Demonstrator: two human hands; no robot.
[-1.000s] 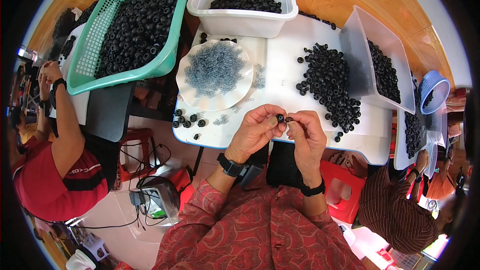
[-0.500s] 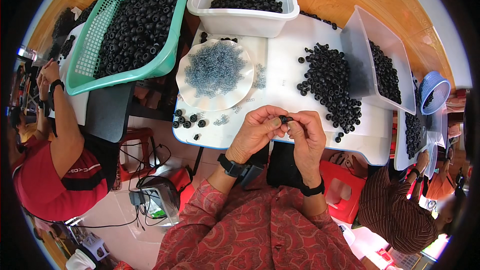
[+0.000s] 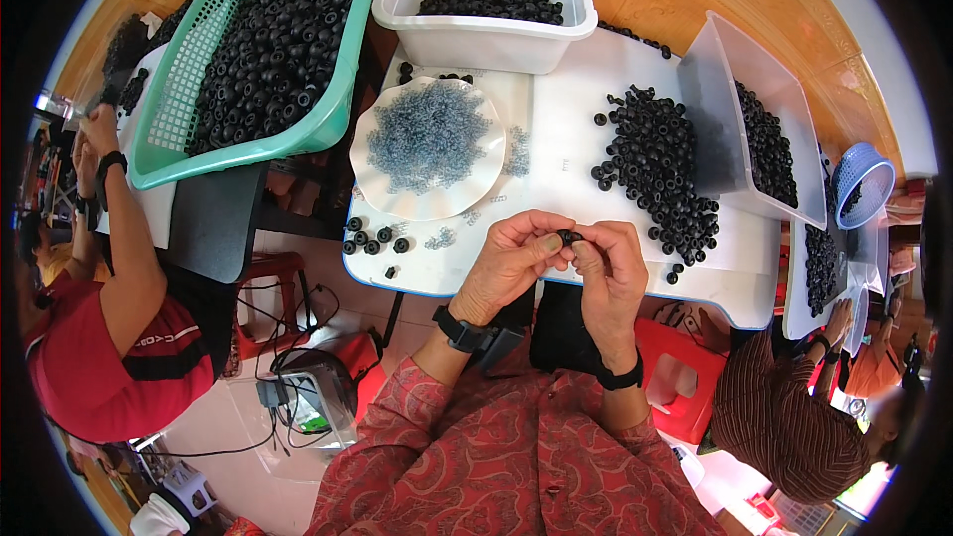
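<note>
Both hands meet over the front edge of the white table [image 3: 556, 139]. My left hand [image 3: 511, 260] pinches a small black round plastic part [image 3: 568, 237] between thumb and fingertips. From the other side, my right hand [image 3: 612, 273] grips the same part, its thumb and forefinger closed on it. The fingers cover much of the part. Ahead and left lies a scalloped white plate [image 3: 363, 184] heaped with small metal springs [image 3: 427, 134]. To the right of my hands spreads a pile of black parts [image 3: 650, 154].
A green basket [image 3: 159, 109] full of black rings stands at left. Behind the plate sits a white tub [image 3: 481, 40]; a clear bin [image 3: 710, 119] is at right, both holding black parts. Several loose black parts [image 3: 372, 247] lie near the front left edge. People work on both sides.
My hands stay almost in place, with the fingers shifting slightly around the black part. The person at left has moved their hands a little.
</note>
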